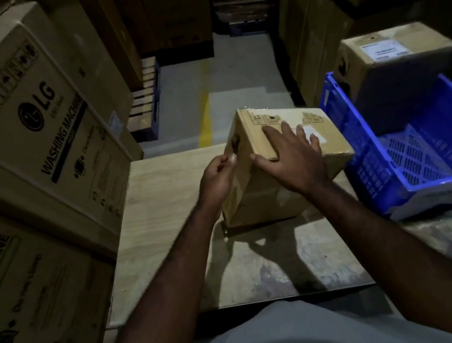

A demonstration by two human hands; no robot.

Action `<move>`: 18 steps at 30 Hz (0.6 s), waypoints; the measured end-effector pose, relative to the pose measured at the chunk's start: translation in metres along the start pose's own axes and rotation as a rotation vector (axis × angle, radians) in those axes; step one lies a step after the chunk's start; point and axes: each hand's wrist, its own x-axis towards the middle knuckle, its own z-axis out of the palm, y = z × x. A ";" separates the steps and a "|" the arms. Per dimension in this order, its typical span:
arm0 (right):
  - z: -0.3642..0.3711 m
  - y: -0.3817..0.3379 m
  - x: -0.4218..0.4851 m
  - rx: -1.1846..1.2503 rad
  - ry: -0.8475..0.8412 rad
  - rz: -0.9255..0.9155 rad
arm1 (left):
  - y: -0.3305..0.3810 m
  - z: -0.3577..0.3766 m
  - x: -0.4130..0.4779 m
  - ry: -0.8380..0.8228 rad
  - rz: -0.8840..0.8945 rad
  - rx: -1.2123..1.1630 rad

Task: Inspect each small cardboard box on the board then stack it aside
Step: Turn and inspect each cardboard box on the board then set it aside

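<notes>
On the board [163, 199], the brown box [259, 198] bears printed symbols

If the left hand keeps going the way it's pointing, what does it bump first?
Most likely the small cardboard box: the left hand aims curled fingers at the box's left side, right beside it. Whether they already touch is unclear.

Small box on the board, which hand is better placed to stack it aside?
Likely right: the right hand lies flat atop the small box, on the blue crate side; the left hand curls opposite.
</notes>
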 end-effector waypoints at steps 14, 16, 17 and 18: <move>-0.020 0.092 0.005 0.355 0.098 0.003 | -0.052 0.016 -0.010 -0.089 -0.570 -0.331; -0.022 0.101 0.005 0.447 0.100 0.012 | -0.047 0.019 -0.013 -0.071 -0.537 -0.394; -0.024 0.105 0.005 0.521 0.099 0.020 | -0.042 0.020 -0.016 -0.050 -0.494 -0.426; -0.025 0.108 0.005 0.602 0.102 0.033 | -0.038 0.020 -0.017 -0.029 -0.440 -0.451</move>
